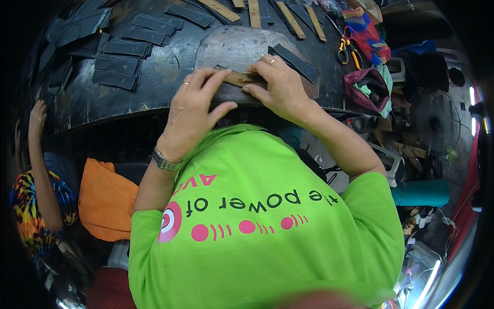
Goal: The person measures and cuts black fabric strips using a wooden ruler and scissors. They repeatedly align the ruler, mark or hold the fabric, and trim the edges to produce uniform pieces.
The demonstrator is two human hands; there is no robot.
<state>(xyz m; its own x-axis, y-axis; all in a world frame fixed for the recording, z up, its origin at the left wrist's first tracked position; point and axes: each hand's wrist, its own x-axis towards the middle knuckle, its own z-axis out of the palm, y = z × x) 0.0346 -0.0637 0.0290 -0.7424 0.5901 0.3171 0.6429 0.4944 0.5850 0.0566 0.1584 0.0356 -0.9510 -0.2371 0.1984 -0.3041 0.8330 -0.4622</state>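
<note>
In front of me a brown strip (236, 79) with dark material along it lies across a worn, dark board (231, 45). My left hand (194, 105) has its fingertips pressed on the strip's left end, its thumb held apart. At the other end my right hand (283, 85) grips the strip between thumb and bent fingers, which hide part of it. Just beyond the right hand, a stack of black strips (294, 63) rests on the board's right side.
Several stacks of black pieces (116, 64) line the table's left; brown strips (290, 19) lie at the back. On the right are orange-handled pliers (343, 54), scissors (355, 54) and a maroon pouch (366, 90). A fan (436, 123) stands farther right. Another person's arm (43, 175) reaches the table at left.
</note>
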